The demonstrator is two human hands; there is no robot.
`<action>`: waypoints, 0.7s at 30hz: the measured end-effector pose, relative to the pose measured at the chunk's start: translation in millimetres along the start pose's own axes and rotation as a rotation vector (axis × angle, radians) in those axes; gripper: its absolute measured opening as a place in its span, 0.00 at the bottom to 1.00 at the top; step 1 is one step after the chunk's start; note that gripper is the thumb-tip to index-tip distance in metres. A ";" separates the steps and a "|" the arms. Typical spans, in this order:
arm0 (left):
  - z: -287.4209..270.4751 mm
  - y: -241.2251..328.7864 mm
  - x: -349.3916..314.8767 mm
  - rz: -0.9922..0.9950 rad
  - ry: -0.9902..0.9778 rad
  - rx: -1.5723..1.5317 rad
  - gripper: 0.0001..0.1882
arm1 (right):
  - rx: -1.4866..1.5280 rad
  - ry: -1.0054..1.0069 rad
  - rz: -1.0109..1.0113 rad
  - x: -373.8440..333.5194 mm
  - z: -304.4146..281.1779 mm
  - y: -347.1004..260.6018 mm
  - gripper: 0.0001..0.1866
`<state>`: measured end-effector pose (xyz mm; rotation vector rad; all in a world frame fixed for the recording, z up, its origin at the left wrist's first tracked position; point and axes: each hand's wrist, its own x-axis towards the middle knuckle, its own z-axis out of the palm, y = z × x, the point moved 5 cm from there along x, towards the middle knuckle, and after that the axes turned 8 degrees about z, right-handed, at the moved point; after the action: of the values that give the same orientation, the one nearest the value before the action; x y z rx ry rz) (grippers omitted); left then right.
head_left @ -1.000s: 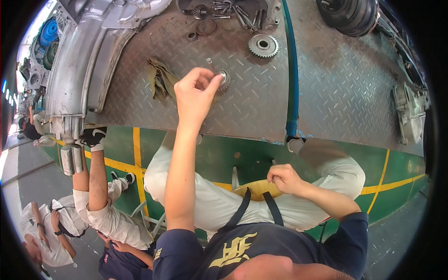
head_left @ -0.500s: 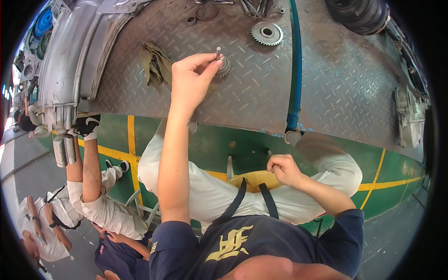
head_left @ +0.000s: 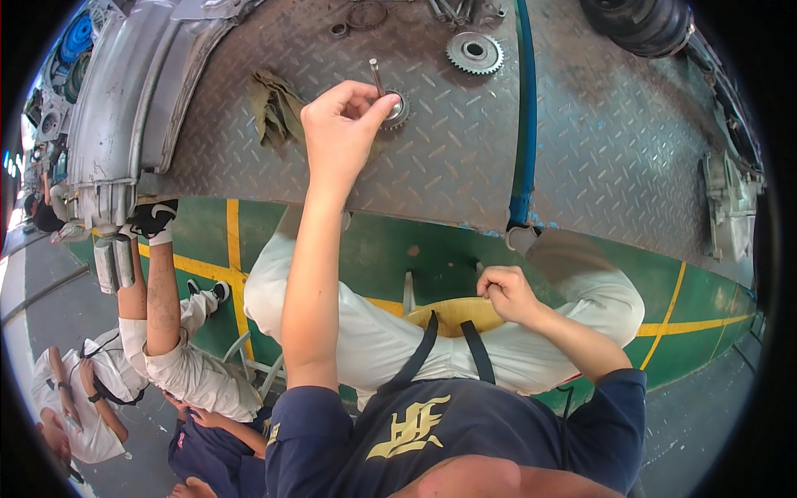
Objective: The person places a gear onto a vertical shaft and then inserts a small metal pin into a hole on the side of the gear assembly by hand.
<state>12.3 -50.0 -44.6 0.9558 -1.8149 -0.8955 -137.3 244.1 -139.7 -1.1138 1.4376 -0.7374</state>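
My left hand reaches over the metal worktop, its thumb and fingers pinched on a slim metal rod. The rod sticks up above the fingers, leaning slightly left, and its lower part is hidden by them. Right beside the fingertips lies a small toothed gear, partly covered by the hand. A crumpled olive cloth rests to the left of the hand. My right hand is closed in a fist above my lap, near the yellow stool seat; whatever it may hold is hidden.
A larger gear lies farther back, near several metal rods and a small ring. A blue strip crosses the worktop. Big metal housings stand left and right. People are at the lower left.
The rod has risen and tilted left within my left hand, showing more of its length. The hand has shifted slightly, uncovering more of the small gear. My right hand stays closed, nearly in place.
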 end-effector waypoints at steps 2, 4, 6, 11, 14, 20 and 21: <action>0.2 -2.3 0.6 -0.015 0.011 0.000 0.09 | 0.000 0.000 0.007 0.6 -1.2 -0.9 0.10; -0.6 -4.5 1.1 -0.027 0.023 0.000 0.10 | 0.004 0.002 0.012 -0.6 -0.6 -0.5 0.10; -2.3 -5.7 1.6 -0.011 0.036 -0.016 0.11 | 0.006 0.005 0.014 -0.5 -0.8 -0.8 0.10; -0.5 -6.2 1.4 -0.037 0.034 -0.018 0.12 | -0.002 0.005 0.020 -0.5 -1.7 -0.1 0.10; 2.9 -5.7 1.5 -0.026 0.038 -0.025 0.12 | -0.006 0.002 0.019 -0.3 -2.0 -1.4 0.10; 4.8 -1.7 2.9 -0.006 0.042 0.021 0.12 | -0.005 0.004 0.012 -0.1 -2.8 -0.8 0.10; 4.9 -1.4 3.1 -0.004 0.040 0.033 0.12 | -0.005 0.004 0.012 -0.3 -2.9 -0.6 0.10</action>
<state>7.2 -52.4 -46.4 0.9914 -1.7991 -0.8452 -140.0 243.8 -138.6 -1.1073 1.4486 -0.7283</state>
